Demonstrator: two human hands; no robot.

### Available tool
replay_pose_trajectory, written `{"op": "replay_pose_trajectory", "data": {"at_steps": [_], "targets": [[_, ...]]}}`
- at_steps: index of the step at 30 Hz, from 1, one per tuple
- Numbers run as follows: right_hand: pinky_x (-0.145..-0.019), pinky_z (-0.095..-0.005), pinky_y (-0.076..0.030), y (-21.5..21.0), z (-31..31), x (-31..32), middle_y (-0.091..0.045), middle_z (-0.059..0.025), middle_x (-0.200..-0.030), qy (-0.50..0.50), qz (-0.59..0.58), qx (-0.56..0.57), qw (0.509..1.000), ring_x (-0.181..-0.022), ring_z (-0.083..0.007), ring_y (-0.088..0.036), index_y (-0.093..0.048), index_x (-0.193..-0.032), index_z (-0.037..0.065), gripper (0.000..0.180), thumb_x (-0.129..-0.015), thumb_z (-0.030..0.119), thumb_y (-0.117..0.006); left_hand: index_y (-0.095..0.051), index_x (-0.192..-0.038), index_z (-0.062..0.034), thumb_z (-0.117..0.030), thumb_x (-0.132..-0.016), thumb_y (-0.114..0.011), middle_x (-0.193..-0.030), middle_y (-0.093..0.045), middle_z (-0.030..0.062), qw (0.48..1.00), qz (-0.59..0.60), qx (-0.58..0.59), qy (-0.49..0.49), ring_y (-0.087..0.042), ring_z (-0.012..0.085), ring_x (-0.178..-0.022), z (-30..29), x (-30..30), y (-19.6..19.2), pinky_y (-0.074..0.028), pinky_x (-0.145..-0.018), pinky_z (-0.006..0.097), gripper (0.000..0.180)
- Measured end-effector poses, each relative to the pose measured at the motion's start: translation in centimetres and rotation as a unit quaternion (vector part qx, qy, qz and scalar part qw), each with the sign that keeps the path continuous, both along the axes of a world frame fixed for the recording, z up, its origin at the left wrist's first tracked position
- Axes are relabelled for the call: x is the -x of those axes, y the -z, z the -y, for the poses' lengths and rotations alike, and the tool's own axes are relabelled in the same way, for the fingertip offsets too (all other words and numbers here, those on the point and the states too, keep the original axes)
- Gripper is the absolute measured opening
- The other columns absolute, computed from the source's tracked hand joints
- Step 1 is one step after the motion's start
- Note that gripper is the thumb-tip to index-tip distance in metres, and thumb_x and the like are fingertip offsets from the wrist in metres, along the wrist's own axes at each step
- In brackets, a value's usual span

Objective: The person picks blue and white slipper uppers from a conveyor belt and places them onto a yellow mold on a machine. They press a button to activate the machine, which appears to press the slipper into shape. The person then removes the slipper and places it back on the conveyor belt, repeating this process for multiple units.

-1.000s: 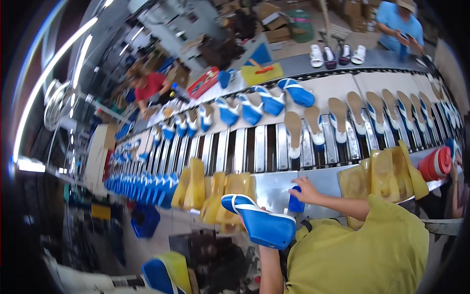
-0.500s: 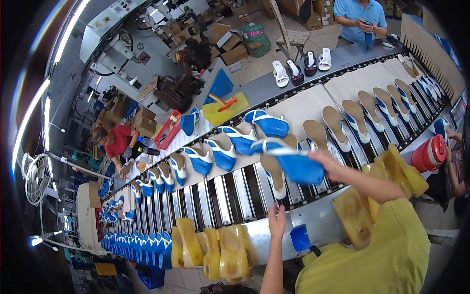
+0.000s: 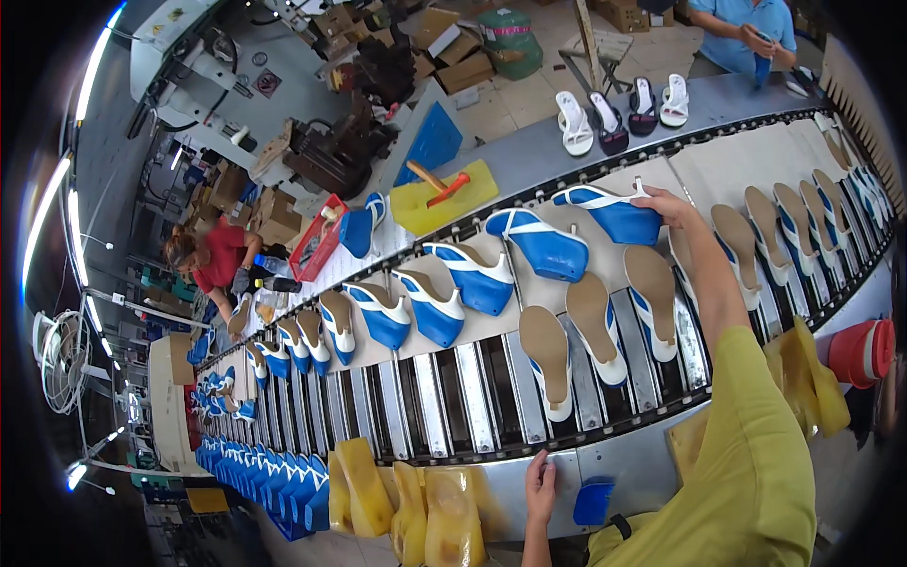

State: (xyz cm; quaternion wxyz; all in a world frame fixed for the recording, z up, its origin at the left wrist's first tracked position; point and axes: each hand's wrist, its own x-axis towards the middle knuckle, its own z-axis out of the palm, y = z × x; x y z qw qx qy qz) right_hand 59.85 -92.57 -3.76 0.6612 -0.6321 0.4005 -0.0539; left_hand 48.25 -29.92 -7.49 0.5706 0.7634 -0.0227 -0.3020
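My right hand reaches across the conveyor, its fingers closed on the white-strapped heel end of a blue shoe last at the far side. To the left of it, another blue strapped last lies on the beige boards. Several tan-soled sandals on blue lasts, including one sole, lie sole up on the metal slats nearer to me. Down at the conveyor's near edge is my left hand, fingers loosely extended and apart, with nothing visible in it.
Yellow translucent blocks hang along the near edge, beside a blue scoop-like piece. A red jug stands at right. Across the belt are a hammer on a yellow pad, a red tray, sandals and two people.
My right hand has carried the blue strapped last away from me, over to the belt's far side. My left hand has drawn back from the sole near it. The view has shifted.
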Motion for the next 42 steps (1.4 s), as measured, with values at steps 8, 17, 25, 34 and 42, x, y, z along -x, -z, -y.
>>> {"op": "replay_pose_trajectory", "data": {"at_steps": [8, 17, 25, 34, 42], "targets": [[-0.091, -0.0386, -0.048, 5.5, 2.9, -0.2, -0.069, -0.0181, -0.113, -0.153, -0.147, 0.225, 0.951, -0.106, -0.0264, -0.063, -0.068, -0.117, 0.001, 0.055, -0.095, 0.049, -0.056, -0.057, -0.130, -0.0031, -0.018, -0.102, -0.054, -0.133, -0.055, 0.0061, 0.999, 0.005, -0.005, -0.031, -0.051, 0.0143, -0.118, 1.5, -0.2, -0.5, -0.038, -0.102, 0.026, 0.032], [-0.091, -0.0524, -0.047, 2.6, -7.6, -2.3, -0.059, -0.0201, -0.122, 0.010, -0.183, 0.574, 0.798, -0.110, -0.0377, -0.059, -0.060, -0.123, 0.001, 0.048, -0.093, 0.038, -0.060, -0.061, -0.124, -0.0032, -0.018, -0.099, -0.058, -0.124, -0.057, 0.0082, 0.997, 0.040, -0.040, -0.043, -0.055, 0.0161, -0.109, 1.9, -0.5, 0.0, -0.043, -0.097, 0.028, 0.029], [-0.100, -0.0558, -0.040, 1.9, -9.6, -8.4, -0.055, -0.0152, -0.131, -0.096, -0.131, 0.483, 0.861, -0.119, -0.0353, -0.056, -0.042, -0.146, 0.023, 0.064, -0.089, 0.042, -0.062, -0.056, -0.132, -0.0032, -0.019, -0.098, -0.059, -0.133, -0.053, 0.0088, 0.998, 0.056, -0.027, 0.022, -0.053, 0.0167, -0.115, 1.5, -0.4, 0.2, -0.041, -0.101, 0.029, 0.038], [-0.099, -0.0438, -0.046, 4.8, -9.1, -7.0, -0.061, -0.0176, -0.127, -0.181, 0.003, 0.361, 0.915, -0.116, -0.0366, -0.059, -0.058, -0.135, 0.018, 0.049, -0.089, 0.033, -0.059, -0.061, -0.130, -0.0129, -0.021, -0.090, -0.068, -0.128, -0.054, 0.0092, 0.979, 0.169, -0.101, 0.055, -0.051, 0.0187, -0.098, 2.7, -0.2, 0.4, -0.043, -0.091, 0.030, 0.041], [-0.094, -0.0488, -0.046, 1.9, -23.8, -0.9, -0.052, -0.0250, -0.130, 0.082, 0.066, 0.484, 0.869, -0.112, -0.0437, -0.055, -0.050, -0.138, 0.006, 0.059, -0.085, 0.026, -0.068, -0.049, -0.137, -0.0002, -0.034, -0.082, -0.077, -0.121, -0.058, 0.0208, 0.939, 0.269, -0.209, -0.050, -0.059, 0.0302, -0.100, 9.5, -3.0, 2.3, -0.049, -0.085, 0.038, 0.071]]}}
